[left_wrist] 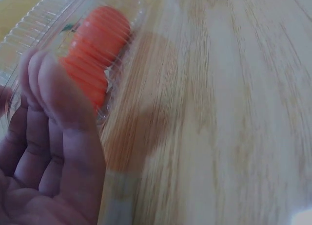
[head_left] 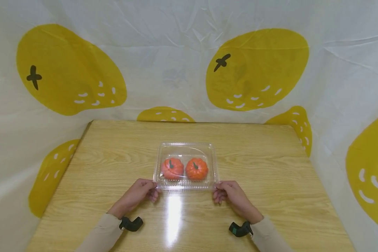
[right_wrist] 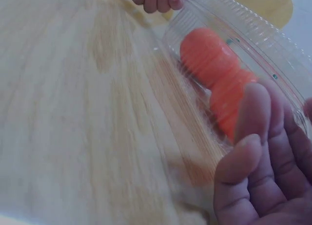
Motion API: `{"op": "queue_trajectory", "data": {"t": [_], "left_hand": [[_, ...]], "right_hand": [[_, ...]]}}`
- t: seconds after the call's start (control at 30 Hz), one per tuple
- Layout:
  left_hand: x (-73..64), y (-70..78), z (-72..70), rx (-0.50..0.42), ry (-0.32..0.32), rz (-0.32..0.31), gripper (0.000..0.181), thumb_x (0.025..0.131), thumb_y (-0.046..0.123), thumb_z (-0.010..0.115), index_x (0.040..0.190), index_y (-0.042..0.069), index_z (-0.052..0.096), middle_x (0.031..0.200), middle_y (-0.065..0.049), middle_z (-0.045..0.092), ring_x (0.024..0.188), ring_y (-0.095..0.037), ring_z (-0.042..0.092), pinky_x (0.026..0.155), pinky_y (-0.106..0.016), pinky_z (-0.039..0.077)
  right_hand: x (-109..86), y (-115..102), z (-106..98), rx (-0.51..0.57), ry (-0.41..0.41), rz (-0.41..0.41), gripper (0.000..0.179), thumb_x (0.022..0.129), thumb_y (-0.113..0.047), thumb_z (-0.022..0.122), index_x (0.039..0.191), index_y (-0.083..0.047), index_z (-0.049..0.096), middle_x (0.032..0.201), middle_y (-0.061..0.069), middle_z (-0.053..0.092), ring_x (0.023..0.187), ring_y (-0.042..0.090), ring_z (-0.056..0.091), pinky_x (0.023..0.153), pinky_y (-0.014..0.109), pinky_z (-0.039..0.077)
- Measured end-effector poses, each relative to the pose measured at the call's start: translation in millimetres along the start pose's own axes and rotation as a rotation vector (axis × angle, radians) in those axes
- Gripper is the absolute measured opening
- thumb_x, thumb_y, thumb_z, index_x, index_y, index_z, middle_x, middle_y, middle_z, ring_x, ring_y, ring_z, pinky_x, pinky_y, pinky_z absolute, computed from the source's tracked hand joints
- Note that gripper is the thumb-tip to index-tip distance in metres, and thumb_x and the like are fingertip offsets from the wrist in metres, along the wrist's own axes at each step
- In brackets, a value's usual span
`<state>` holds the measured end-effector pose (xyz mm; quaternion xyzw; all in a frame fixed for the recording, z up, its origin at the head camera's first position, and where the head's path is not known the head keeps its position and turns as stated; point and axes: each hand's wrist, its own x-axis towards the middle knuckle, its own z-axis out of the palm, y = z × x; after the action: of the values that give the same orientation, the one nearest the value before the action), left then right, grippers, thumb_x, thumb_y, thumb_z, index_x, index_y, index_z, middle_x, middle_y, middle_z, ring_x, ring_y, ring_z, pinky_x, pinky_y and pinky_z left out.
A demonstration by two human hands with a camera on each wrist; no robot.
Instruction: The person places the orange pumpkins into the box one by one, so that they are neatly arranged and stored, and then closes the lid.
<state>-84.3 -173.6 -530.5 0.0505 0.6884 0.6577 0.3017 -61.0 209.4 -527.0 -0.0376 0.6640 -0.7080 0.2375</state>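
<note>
A clear plastic clamshell box lies in front of me, its lid down over the base. Inside, side by side, sit two small orange pumpkins with green stems: a left pumpkin and a right pumpkin. My left hand pinches the box's near left corner by the rim, thumb on top and fingers curled beneath. At the near right corner, my right hand pinches the rim in the same way. Whether the box's base touches the table cannot be told.
The wooden table extends around the box on all sides. A pale cloth printed with big yellow fruit hangs behind and along both sides. Each wrist carries a black camera mount, a left mount and a right mount. Light glares off the tabletop.
</note>
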Motion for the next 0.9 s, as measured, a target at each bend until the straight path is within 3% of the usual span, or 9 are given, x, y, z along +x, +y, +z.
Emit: {"op": "queue_trajectory", "data": {"t": [0.13,0.23,0.37,0.6,0.9], "left_hand": [[0.6,1.0,3.8,0.014,0.027,0.028,0.038,0.103,0.009,0.043,0.103,-0.024,0.062,0.079,0.000,0.069,0.070,-0.007,0.064,0.068,-0.024,0.060],[0.6,2.2,5.7,0.029,0.058,0.037,0.037,0.101,0.008,0.043,0.100,-0.023,0.063,0.077,0.001,0.068,0.068,-0.006,0.062,0.066,-0.022,0.058],[1.2,3.3,5.8,0.040,0.079,0.036,0.037,0.101,0.009,0.045,0.099,-0.023,0.064,0.074,0.004,0.068,0.067,-0.006,0.060,0.064,-0.020,0.056],[3.0,1.6,3.1,0.044,0.069,0.014,0.034,0.102,0.009,0.046,0.100,-0.017,0.067,0.078,0.004,0.068,0.068,-0.005,0.059,0.063,-0.018,0.054],[1.9,3.8,-2.1,0.061,0.037,0.001,0.036,0.103,0.012,0.048,0.105,-0.019,0.067,0.081,0.000,0.070,0.071,-0.007,0.063,0.067,-0.021,0.058]], "right_hand": [[1.1,2.5,1.1,0.099,0.012,0.017,0.029,0.104,-0.011,0.047,0.091,0.000,0.071,0.076,-0.004,0.072,0.066,0.009,0.070,0.063,0.022,0.058],[1.8,3.2,2.0,0.108,0.033,0.021,0.029,0.103,-0.010,0.046,0.088,-0.001,0.071,0.074,-0.004,0.072,0.065,0.008,0.069,0.061,0.022,0.058],[1.7,1.2,4.4,0.076,0.085,0.027,0.029,0.100,-0.009,0.048,0.087,0.004,0.070,0.071,-0.005,0.071,0.062,0.008,0.067,0.060,0.022,0.057],[1.9,-1.4,8.0,-0.102,0.134,-0.015,0.038,0.101,-0.010,0.048,0.096,0.025,0.061,0.071,-0.006,0.067,0.062,0.006,0.064,0.061,0.023,0.058],[5.8,-2.6,7.2,-0.099,0.130,0.008,0.038,0.102,-0.010,0.046,0.098,0.026,0.061,0.073,-0.004,0.069,0.064,0.009,0.067,0.062,0.024,0.058]]}}
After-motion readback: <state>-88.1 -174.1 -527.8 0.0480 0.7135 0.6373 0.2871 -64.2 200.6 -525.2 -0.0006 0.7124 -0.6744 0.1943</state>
